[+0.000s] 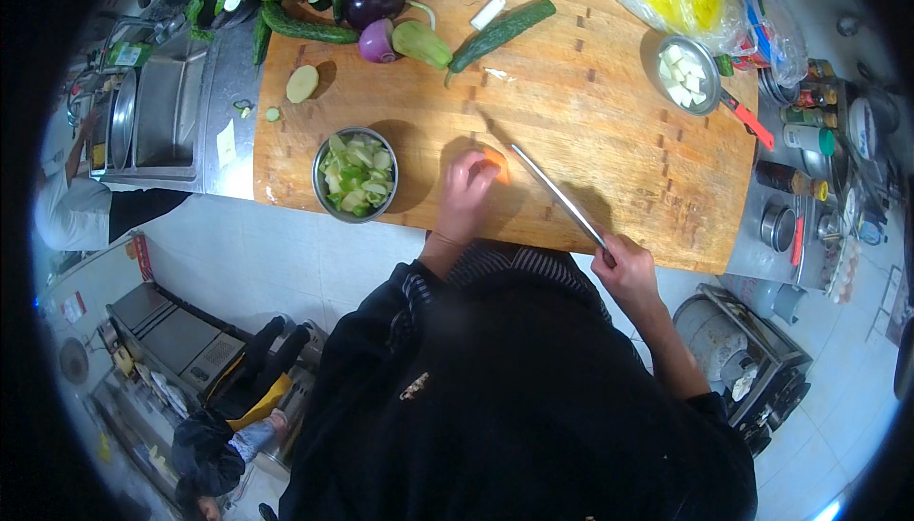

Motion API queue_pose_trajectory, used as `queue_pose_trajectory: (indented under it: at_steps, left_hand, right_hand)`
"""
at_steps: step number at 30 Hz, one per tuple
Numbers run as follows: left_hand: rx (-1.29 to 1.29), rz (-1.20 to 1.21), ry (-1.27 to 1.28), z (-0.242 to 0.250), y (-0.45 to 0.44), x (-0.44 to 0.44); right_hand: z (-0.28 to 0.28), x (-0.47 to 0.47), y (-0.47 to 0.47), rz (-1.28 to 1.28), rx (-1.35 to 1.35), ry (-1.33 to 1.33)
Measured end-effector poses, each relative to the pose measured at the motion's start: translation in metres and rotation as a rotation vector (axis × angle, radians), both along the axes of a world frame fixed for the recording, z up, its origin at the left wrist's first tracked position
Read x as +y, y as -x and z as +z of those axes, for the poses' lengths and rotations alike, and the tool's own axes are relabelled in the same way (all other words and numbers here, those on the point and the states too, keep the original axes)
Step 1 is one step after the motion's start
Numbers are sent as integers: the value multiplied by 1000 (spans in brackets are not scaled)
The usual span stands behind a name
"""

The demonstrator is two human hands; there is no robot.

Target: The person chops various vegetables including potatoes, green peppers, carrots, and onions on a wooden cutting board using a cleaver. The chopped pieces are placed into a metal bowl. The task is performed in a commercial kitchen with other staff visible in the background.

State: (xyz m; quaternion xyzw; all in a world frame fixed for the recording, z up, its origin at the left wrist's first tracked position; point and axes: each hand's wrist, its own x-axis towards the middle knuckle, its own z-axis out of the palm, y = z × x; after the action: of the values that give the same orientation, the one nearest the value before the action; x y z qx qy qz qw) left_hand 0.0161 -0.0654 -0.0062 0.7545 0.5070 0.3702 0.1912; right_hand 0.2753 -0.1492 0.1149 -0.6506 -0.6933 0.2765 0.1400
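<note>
My left hand point(465, 189) rests on the wooden chopping board with its fingertips on an orange vegetable piece point(496, 164), probably carrot; the fingers hide part of it. In my right hand point(625, 270) is the handle of a kitchen knife point(557, 194). Its blade slants up and left over the board, tip just right of the orange piece and apart from it. Left of my left hand stands a steel bowl point(315, 182) full of cut green vegetable pieces point(357, 171).
A cut potato point(302, 83) lies on the board point(607, 157). Beyond are a cucumber point(503, 36), purple onion point(377, 41) and eggplant point(375, 0). A pan of white cubes point(684, 77) and a red-handled tool point(746, 119) sit right. Other people point(75, 210) are at left.
</note>
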Motion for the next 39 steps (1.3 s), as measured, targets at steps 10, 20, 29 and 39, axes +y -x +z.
queue_pose_trajectory:
  at_steps: [10, 20, 29, 39]
  left_hand:
    - [104, -41, -83, 2, 1, -1]
    - [177, -16, -140, 7, -3, 2]
    - [114, -72, -91, 11, -5, 19]
    - [6, -8, 13, 9, 1, 15]
  right_hand:
    - [-7, -1, -1, 35, -1, -13]
    - [-11, 2, -5, 4, 21, -41]
    - [-17, -4, -6, -74, 54, -13]
    - [-10, -4, 0, -87, 108, -52]
